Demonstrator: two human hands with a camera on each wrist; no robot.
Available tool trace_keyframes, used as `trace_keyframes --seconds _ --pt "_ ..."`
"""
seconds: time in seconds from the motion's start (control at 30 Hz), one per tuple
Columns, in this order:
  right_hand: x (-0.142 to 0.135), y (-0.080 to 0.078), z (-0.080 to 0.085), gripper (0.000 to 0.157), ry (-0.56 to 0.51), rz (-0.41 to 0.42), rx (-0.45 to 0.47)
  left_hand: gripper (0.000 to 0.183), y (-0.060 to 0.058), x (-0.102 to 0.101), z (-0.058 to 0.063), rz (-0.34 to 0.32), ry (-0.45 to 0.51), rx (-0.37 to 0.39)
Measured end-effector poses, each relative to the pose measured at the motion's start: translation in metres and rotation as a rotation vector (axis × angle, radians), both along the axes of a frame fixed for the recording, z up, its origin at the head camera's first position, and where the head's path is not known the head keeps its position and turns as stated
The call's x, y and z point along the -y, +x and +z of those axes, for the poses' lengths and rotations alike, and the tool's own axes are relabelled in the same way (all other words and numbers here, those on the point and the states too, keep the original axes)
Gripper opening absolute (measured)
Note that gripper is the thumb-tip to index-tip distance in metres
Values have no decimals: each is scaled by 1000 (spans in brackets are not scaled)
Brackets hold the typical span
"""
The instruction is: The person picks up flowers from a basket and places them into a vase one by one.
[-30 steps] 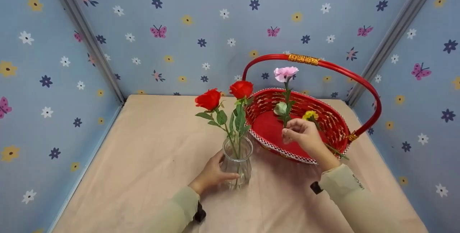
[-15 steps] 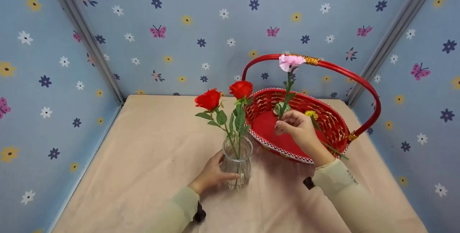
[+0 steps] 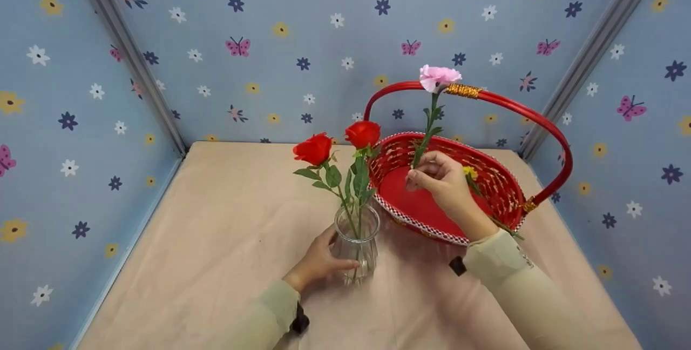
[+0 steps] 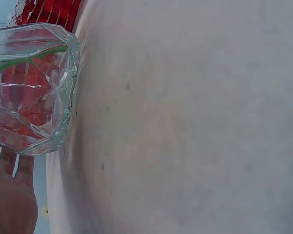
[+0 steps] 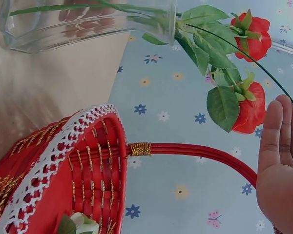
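Right of vase (image 3: 366, 250), higher than its rim: R hand (image 3: 445, 185) is pinching pink flower (image 3: 438, 80) by its stem, thumb + fingertips closed together, nothing else visible in hand.
Pink flower, long axis: standing near upright, bloom leaning slightly right, away from vase; thin lower stem slanting down twd vase mouth, per R-wrist view.
Stem end vs. vase mouth: prob. the relation that counts. R-wrist view is showing stem running to abt. the mouth; whether it's ending over, in front of or inside, can't tell.
Free side of mouth: red roses (image 3: 313, 149) are rising from vase, one tipping left, one near upright; R side of mouth is looking roomier, I'd judge.
Nearer hand: L hand (image 3: 318, 263) is touching vase, fingers + thumb wrapping round its left side, spread to glass width, prob. steadying it. R hand is holding apart from vase, but it's the one w/ the flower.
Basket (image 3: 399, 193): sitting right of & behind vase, w/ yellow flower (image 3: 469, 173) and pale flower (image 5: 85, 224) lying in it.
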State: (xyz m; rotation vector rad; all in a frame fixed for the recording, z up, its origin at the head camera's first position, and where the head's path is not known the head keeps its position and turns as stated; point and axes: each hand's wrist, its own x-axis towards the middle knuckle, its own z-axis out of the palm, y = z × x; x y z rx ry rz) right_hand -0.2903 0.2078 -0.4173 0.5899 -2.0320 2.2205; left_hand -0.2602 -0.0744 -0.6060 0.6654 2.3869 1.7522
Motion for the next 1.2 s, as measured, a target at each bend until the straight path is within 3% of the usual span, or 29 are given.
trace_keyframes --seconds 0.13,0.3,0.53,0.87,1.2 --pt "6 -1 2 26 -5 15 -7 102 -8 0 -17 16 -11 -3" --pt "14 -2 -1 23 4 41 -30 102 -7 1 -17 12 -14 6" --pt "28 1 -9 25 126 42 -78 105 -7 2 -17 10 -29 18" --pt "42 4 -25 20 241 101 -61 99 -6 0 -15 4 6 24" --pt "54 21 -18 17 301 169 -73 101 -7 2 -15 21 -41 50"
